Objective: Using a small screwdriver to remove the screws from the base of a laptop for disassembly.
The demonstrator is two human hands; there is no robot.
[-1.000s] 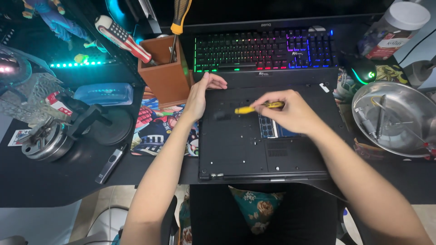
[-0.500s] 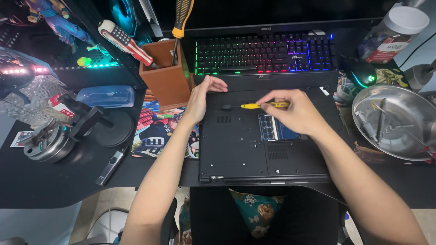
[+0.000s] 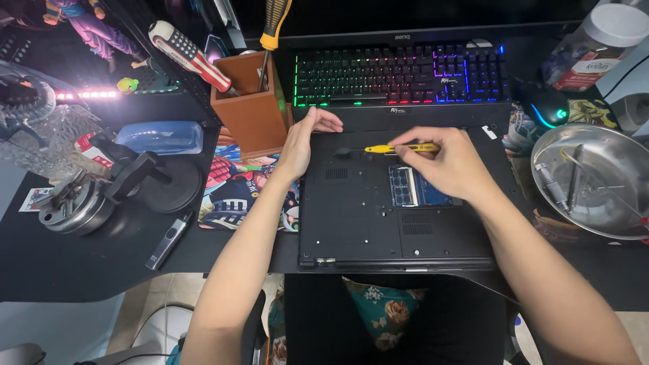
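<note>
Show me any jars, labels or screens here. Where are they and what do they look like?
Jar: far right corner, clear, white lid, red and white label.
Monitor: behind the keyboard, dark black screen.
Small card: left table edge, white with a picture.

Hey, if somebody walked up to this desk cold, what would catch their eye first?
Probably the rainbow-lit keyboard glowing at the back of the dark desk. Next, the upturned black laptop at centre, its memory bay exposed, where the right hand holds a yellow screwdriver to the base while the left hand steadies the top left corner. At the right edge sits a shiny metal bowl holding small parts.
</note>
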